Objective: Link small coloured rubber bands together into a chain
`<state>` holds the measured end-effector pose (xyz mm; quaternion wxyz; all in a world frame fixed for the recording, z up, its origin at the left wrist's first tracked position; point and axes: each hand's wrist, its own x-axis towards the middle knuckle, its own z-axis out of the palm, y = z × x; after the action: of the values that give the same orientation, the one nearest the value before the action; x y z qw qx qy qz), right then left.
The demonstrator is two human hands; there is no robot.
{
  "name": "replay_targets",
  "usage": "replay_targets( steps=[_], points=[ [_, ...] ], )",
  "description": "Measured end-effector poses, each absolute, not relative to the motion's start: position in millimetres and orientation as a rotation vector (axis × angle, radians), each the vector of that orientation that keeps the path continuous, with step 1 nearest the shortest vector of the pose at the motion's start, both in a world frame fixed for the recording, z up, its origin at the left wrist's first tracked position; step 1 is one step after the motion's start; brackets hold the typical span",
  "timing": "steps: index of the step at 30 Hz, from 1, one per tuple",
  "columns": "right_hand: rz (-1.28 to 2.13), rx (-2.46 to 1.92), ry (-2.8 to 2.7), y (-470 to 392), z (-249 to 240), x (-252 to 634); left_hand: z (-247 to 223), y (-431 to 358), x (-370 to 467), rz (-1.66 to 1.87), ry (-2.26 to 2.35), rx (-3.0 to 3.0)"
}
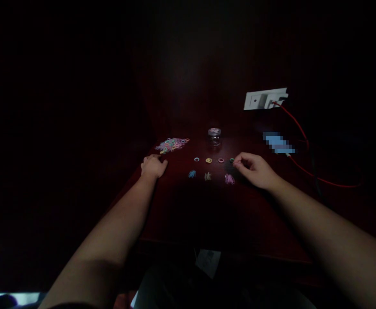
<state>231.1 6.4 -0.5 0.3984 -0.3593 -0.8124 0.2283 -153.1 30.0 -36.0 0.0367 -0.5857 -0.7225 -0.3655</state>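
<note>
On the dark red table, my left hand [153, 166] rests with its fingers apart, just in front of a mixed pile of colourful bands [172, 145]. My right hand [254, 168] is pinched at the fingertips beside a green ring [231, 160]; what lies between the fingers is too small to make out. Left of it in a row are a pink ring [221, 161], yellow rings [209, 160] and a light blue ring [196, 159]. Nearer me lie small bunches of blue bands [192, 174], pale bands [207, 176] and purple bands [229, 179].
A clear lidded jar [214, 136] stands behind the rings. At the right, a blurred blue device [277, 143] lies joined to a red cable [328, 183], which runs up to a plug in the white wall socket [255, 101]. The table's front edge [226, 254] is near me.
</note>
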Motion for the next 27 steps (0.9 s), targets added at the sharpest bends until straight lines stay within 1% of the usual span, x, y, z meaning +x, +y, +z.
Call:
replay_targets(
  steps=[4,7,9,11,13,17,20,27],
  points=[
    [0.582,-0.919,-2.06,6.5,-1.7,231.9,-29.3,21.9,-153.9,-1.201,-2.135,-1.91],
    [0.607,-0.903,-2.07,5.2,-1.7,229.4,-18.8,11.2,-138.5,-1.27,-2.055,-1.972],
    [0.643,-0.902,-2.066,4.0,-1.3,226.6,-9.7,5.0,-114.3,-1.331,-1.977,-2.03],
    [0.694,-0.897,-2.063,2.7,-0.8,223.9,-0.5,0.5,-79.4,-1.544,-1.851,-2.178],
    [0.735,-0.892,-2.062,1.5,-0.3,222.1,7.1,-2.8,-39.7,-1.645,-1.755,-2.379],
    [0.736,-0.902,-2.029,0.7,-0.2,222.3,12.4,-8.4,20.6,-1.833,-1.579,-2.585],
    [0.737,-0.893,-1.999,1.0,-1.3,223.0,8.7,-11.5,33.5,-1.762,-1.511,-2.58],
    [0.759,-0.893,-2.024,-1.4,-1.0,220.4,2.4,-12.4,27.0,-1.586,-1.46,-2.598]
  ],
)
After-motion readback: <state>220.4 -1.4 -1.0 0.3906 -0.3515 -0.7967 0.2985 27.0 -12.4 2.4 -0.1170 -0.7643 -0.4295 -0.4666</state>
